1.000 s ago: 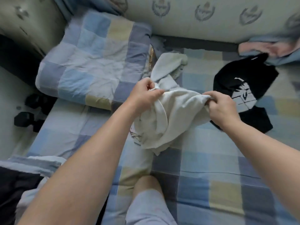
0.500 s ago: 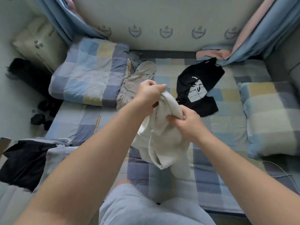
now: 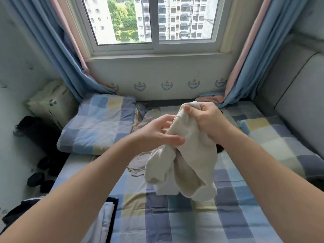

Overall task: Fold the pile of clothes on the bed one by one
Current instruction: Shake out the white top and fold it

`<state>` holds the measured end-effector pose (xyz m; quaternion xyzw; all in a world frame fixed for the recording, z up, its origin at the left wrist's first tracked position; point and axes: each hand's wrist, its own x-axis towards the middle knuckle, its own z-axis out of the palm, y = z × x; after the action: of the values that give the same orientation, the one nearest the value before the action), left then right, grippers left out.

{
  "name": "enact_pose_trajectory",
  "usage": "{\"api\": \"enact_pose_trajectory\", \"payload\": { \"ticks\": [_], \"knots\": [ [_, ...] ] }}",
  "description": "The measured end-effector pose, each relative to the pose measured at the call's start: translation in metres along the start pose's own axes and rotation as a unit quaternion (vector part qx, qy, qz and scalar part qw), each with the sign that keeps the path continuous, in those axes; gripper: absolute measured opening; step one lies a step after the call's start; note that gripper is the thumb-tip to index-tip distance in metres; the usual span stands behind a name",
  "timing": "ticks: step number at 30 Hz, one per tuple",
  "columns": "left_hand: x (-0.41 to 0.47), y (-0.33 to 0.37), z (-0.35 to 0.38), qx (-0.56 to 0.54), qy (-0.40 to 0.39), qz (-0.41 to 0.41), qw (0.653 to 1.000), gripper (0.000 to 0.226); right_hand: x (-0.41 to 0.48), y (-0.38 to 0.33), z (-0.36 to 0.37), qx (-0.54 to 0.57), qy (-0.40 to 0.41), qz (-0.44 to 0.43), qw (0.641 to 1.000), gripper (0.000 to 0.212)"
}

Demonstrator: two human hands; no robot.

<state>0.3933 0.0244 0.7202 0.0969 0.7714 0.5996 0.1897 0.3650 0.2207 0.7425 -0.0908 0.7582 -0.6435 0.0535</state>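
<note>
A cream-white garment hangs bunched in the air above the checked bed sheet. My right hand grips its top edge in a fist. My left hand is beside it with fingers spread and loosely bent, its fingertips touching the cloth's left side. A beige-grey garment lies on the bed behind my hands, partly hidden. A black garment shows only as a sliver behind my right wrist.
A folded checked quilt lies at the back left, a checked pillow at the right by the grey padded headboard. Dark and white clothes lie at the lower left. Window and blue curtains ahead.
My view has tilted up, so the window now shows. Both hands raised the white garment. My left hand has let go of the top edge and opened, while my right hand took the top.
</note>
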Motion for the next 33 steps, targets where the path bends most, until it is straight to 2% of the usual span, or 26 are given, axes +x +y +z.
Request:
{"api": "enact_pose_trajectory", "payload": {
  "ticks": [2, 3, 6, 8, 9, 10, 11, 13, 15, 18, 20, 23, 28, 31, 33],
  "knots": [
    [-0.008, -0.003, -0.007, 0.116, 0.078, 0.049, 0.989, 0.037, -0.003, -0.012, 0.011, 0.034, 0.005, -0.009, 0.999, 0.036],
    [-0.011, -0.004, -0.014, 0.150, 0.106, 0.069, 0.980, 0.032, -0.005, -0.017, 0.013, 0.045, 0.011, -0.011, 0.999, 0.034],
    [-0.024, 0.012, -0.031, 0.120, 0.137, 0.113, 0.977, 0.037, -0.008, -0.025, 0.017, 0.049, 0.065, -0.010, 0.997, 0.020],
    [-0.030, 0.034, -0.044, 0.086, 0.163, 0.127, 0.975, 0.033, -0.010, -0.028, 0.020, 0.011, 0.135, -0.003, 0.991, 0.013],
    [-0.031, 0.045, -0.049, 0.067, 0.173, 0.128, 0.974, 0.032, -0.013, -0.030, 0.022, -0.007, 0.162, -0.001, 0.987, 0.015],
    [-0.031, 0.057, -0.053, 0.050, 0.177, 0.129, 0.974, 0.033, -0.017, -0.033, 0.026, -0.023, 0.168, -0.004, 0.986, 0.025],
    [-0.031, 0.066, -0.055, 0.041, 0.177, 0.130, 0.975, 0.035, -0.023, -0.038, 0.029, -0.034, 0.141, -0.016, 0.989, 0.037],
    [-0.028, 0.081, -0.052, 0.046, 0.158, 0.126, 0.978, 0.037, -0.034, -0.046, 0.038, -0.032, 0.028, -0.045, 0.998, 0.049],
    [-0.023, 0.091, -0.046, 0.066, 0.135, 0.127, 0.980, 0.038, -0.037, -0.046, 0.045, -0.036, -0.052, -0.053, 0.997, 0.039],
    [-0.018, 0.102, -0.042, 0.086, 0.132, 0.133, 0.978, 0.041, -0.026, -0.037, 0.042, -0.072, 0.010, -0.081, 0.994, 0.007],
    [-0.015, 0.106, -0.042, 0.104, 0.130, 0.136, 0.976, 0.046, -0.021, -0.034, 0.032, -0.062, 0.012, -0.074, 0.995, 0.019],
    [-0.006, 0.119, -0.039, 0.187, 0.132, 0.137, 0.964, 0.051, -0.015, -0.035, 0.008, -0.057, -0.008, -0.076, 0.995, 0.017],
    [0.017, 0.142, -0.058, 0.292, 0.181, 0.106, 0.933, 0.036, 0.008, -0.065, -0.049, 0.101, 0.010, -0.043, 0.994, 0.024],
    [0.032, 0.144, -0.049, 0.366, 0.180, 0.114, 0.906, 0.019, 0.023, -0.090, -0.074, 0.135, -0.011, -0.046, 0.990, 0.031],
    [0.043, 0.145, -0.024, 0.342, 0.157, 0.133, 0.917, 0.012, 0.029, -0.099, -0.086, 0.142, -0.036, -0.051, 0.988, 0.035]
  ]
}}
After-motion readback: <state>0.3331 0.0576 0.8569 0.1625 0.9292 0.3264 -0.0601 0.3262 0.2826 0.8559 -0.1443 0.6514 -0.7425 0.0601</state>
